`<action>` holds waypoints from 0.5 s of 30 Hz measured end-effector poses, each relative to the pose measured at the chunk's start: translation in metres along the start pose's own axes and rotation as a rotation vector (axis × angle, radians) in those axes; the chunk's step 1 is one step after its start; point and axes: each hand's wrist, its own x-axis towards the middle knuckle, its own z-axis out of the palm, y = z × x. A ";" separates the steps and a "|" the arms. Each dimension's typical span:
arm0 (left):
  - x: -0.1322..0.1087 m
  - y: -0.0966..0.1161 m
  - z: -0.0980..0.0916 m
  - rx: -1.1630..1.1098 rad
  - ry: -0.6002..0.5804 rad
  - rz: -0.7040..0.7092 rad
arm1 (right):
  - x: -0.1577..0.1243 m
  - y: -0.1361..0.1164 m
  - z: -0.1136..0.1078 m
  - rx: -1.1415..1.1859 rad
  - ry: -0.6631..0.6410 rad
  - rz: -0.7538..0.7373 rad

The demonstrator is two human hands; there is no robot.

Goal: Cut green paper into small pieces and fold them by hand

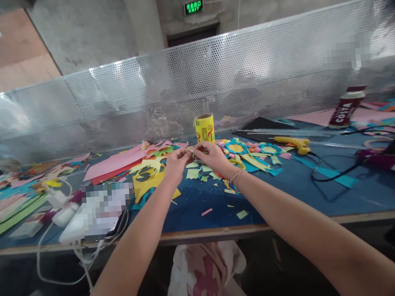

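Well beyond right hand [214,157], capped bottle [346,109]

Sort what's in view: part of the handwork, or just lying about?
Likely part of it:
small piece in the fingertips of the left hand and right hand, too small to identify
paper scraps
paper flowers
glue gun, unheld

Probably just lying about:
bottle
phone

Unsure: yellow cylinder

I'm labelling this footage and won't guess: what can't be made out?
Head view:
Any piece between left hand and right hand: too small, covered by fingers.
Base of the yellow tube: behind the right hand.
Phone screen: pixelated.
Purple object: cut by right edge.
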 end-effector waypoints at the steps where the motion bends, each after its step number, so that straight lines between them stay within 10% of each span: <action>1: 0.000 -0.001 0.000 0.003 0.003 -0.007 | 0.000 0.000 0.000 -0.019 -0.002 0.003; 15: 0.006 -0.003 -0.008 0.269 -0.041 -0.053 | 0.006 0.003 -0.003 -0.161 -0.091 -0.016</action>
